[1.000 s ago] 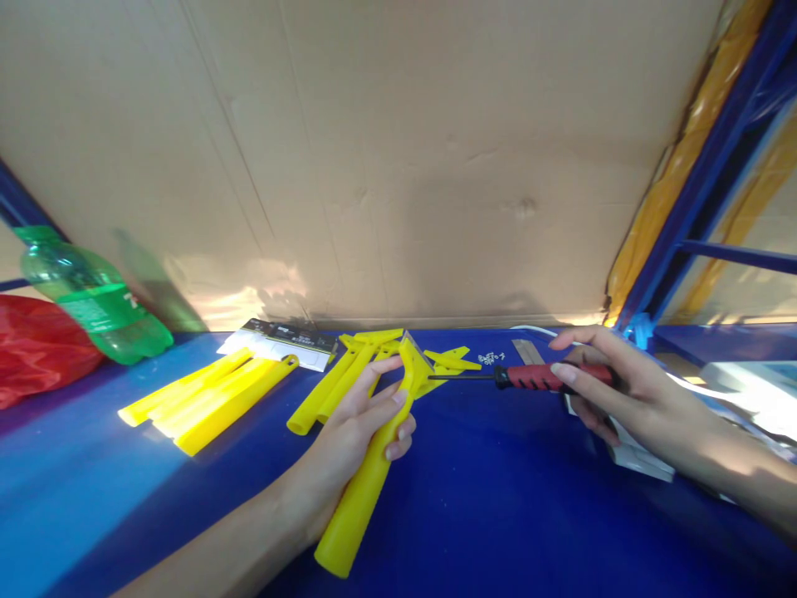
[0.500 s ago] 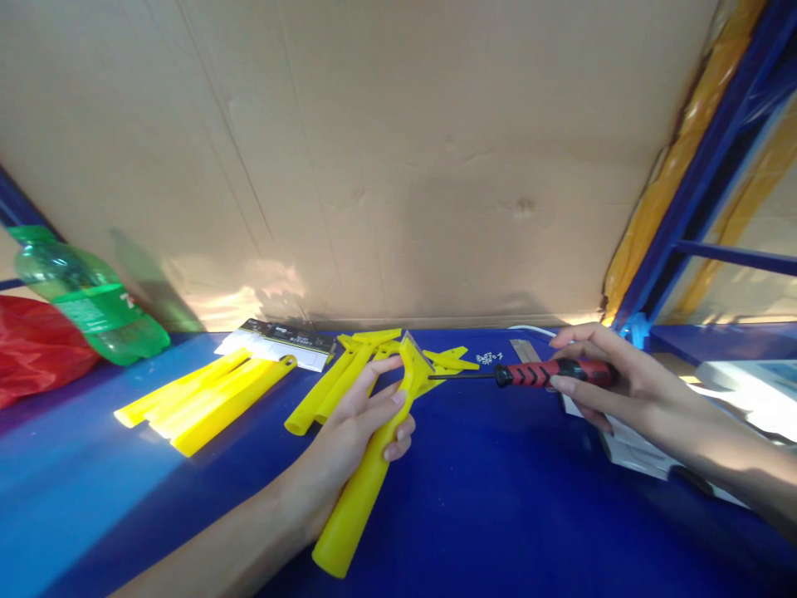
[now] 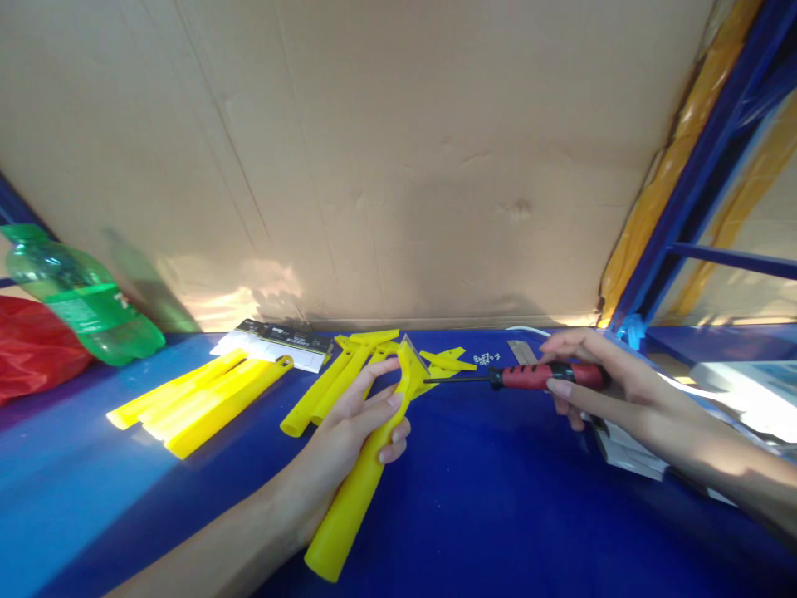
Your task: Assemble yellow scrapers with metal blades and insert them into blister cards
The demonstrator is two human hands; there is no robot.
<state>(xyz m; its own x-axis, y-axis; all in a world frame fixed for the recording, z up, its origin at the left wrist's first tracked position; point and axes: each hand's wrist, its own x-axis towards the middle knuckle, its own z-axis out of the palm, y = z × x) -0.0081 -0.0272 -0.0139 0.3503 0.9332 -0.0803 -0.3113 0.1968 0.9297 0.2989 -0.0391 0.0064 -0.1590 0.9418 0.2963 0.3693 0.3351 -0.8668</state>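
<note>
My left hand [image 3: 361, 432] is wrapped round the handle of a yellow scraper [image 3: 358, 507], tilted with its head up and a metal blade [image 3: 411, 353] along the head's edge. In my right hand [image 3: 613, 390] is a red and black screwdriver [image 3: 529, 377], held level with fingers and thumb on its grip. Its thin shaft points left, and the tip meets the scraper head; the screw itself is too small to make out. Just behind the scraper lie loose yellow triangular pieces [image 3: 449, 360] and small silvery screws [image 3: 486, 360].
Yellow handles [image 3: 215, 407] lie on the left of the blue table [image 3: 498, 515], more yellow scraper parts [image 3: 330, 382] beside my left hand. Black-and-white packaging [image 3: 280, 345], a green bottle [image 3: 87, 299] and a red bag [image 3: 37, 349] are farther left. Cardboard [image 3: 404, 166] stands behind; a flat strip [image 3: 521, 352] lies right.
The screwdriver's grip has turned and my right-hand fingers have shifted on it, while its tip stays at the scraper head. The whole view has moved slightly.
</note>
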